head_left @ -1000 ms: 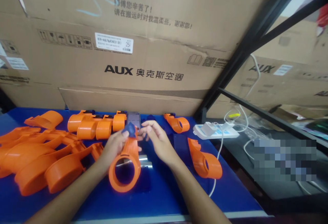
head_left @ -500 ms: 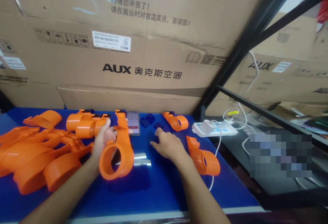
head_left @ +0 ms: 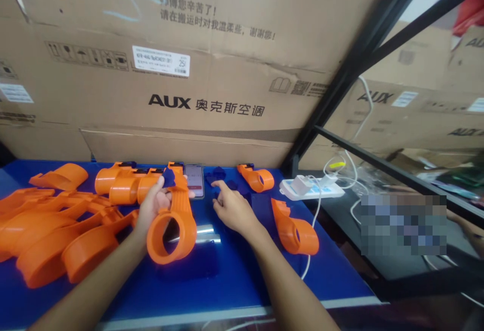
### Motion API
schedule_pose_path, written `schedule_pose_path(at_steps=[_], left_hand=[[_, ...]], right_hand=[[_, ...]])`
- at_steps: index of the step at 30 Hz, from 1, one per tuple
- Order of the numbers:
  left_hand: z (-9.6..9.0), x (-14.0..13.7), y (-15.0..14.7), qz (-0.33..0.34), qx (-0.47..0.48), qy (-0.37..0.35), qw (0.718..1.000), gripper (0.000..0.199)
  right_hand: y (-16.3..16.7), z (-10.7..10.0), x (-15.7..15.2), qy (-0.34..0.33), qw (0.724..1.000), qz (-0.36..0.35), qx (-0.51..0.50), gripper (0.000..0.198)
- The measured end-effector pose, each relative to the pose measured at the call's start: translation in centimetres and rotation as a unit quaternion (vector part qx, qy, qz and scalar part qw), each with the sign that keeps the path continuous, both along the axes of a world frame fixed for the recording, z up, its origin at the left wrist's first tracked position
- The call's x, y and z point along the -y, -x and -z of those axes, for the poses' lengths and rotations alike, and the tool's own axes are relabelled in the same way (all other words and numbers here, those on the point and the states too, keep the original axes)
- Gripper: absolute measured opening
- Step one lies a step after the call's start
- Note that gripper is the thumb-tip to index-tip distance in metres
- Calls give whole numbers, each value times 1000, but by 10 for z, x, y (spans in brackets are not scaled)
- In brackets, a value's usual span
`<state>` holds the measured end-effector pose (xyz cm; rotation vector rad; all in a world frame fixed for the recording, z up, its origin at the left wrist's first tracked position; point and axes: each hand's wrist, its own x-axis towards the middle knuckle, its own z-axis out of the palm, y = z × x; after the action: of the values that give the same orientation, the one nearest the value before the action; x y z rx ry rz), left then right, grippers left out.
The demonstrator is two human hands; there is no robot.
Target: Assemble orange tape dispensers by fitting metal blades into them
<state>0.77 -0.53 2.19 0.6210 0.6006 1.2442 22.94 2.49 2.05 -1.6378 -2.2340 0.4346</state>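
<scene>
My left hand (head_left: 151, 205) is closed around the handle of an orange tape dispenser (head_left: 187, 220), its round ring hanging toward me. A dark blue plastic piece (head_left: 168, 175) shows at the top of that handle, beside my thumb. Over the blue tabletop, my right hand (head_left: 234, 207) has its index finger and thumb apart, with nothing visible between them. Its fingertips are close to several small dark blue plastic pieces (head_left: 216, 173); whether they touch is unclear. Two shiny metal strips (head_left: 207, 233) lie behind the held ring.
Several orange dispensers (head_left: 41, 230) are piled at left. More with dark tops (head_left: 124, 189) stand at the back. Two others, one back (head_left: 260, 179) and one nearer (head_left: 297, 232), lie right. A phone (head_left: 194, 179), a power strip (head_left: 302, 189) and a cardboard box (head_left: 212, 68) are also there.
My right hand has moved left and slightly up, toward the small dark blue pieces. My left hand keeps holding the orange tape dispenser. The view has shifted slightly.
</scene>
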Motion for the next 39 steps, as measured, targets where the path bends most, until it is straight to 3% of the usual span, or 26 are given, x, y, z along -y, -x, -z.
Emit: schedule_pose_path(at_steps=[4, 7, 9, 13, 17, 20, 26, 29, 34, 39], left_hand=[[0, 0, -3, 6, -11, 14, 1000, 52], [3, 1, -5, 24, -10, 22, 999, 54], [5, 3, -7, 33, -3, 24, 999, 56], [5, 7, -10, 62, 19, 19, 998, 56], [8, 10, -14, 144, 50, 18, 988, 58], [13, 9, -15, 171, 64, 24, 983, 56], [12, 5, -13, 99, 85, 10, 991, 47], [9, 7, -14, 99, 77, 11, 992, 47], [7, 11, -16, 126, 69, 22, 989, 49], [9, 9, -14, 131, 71, 17, 989, 52]], right_hand=[[3, 3, 0, -22, 998, -6, -50, 42], [2, 1, 0, -59, 985, -11, -165, 32], [0, -3, -1, -76, 958, -10, -275, 25], [-7, -13, -2, -63, 878, -7, -474, 18], [-7, -12, -3, -12, 818, -19, -575, 12], [-2, -7, -5, 23, 817, -25, -575, 11], [2, -2, -8, 29, 840, 15, -542, 12], [9, -2, -4, 21, 854, 2, -519, 11], [18, -3, 4, 61, 863, -38, -500, 32], [15, -7, 10, 100, 857, -70, -501, 39]])
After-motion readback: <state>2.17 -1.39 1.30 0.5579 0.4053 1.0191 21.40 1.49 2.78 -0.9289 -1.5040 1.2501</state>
